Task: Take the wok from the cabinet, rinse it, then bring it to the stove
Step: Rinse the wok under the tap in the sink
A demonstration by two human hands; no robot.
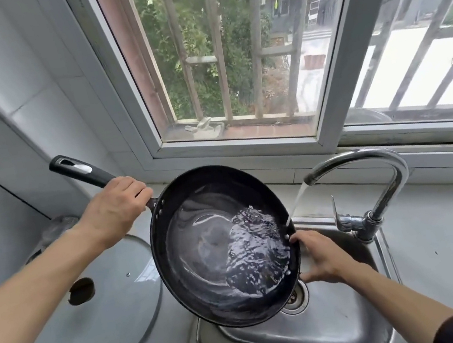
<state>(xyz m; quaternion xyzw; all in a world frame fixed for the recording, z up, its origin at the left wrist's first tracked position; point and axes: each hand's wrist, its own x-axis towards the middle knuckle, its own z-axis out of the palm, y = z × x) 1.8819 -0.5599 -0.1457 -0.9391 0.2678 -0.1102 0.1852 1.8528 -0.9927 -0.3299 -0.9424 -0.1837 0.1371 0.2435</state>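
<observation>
I hold the black wok tilted over the steel sink while the chrome tap at the right pours a stream of water onto its right rim, the pool churning in the bowl. My left hand is wrapped round the long black handle close to where it is riveted to the bowl; my right hand pinches the small helper grip on the opposite rim, thumb over the edge. I judge the wok stiff and fairly heavy, heavier with water in it and slick when wet, so both holds seem wise: the long handle steers, the rim grip takes weight. A glass lid lies flat on the counter to the left, near the window wall
</observation>
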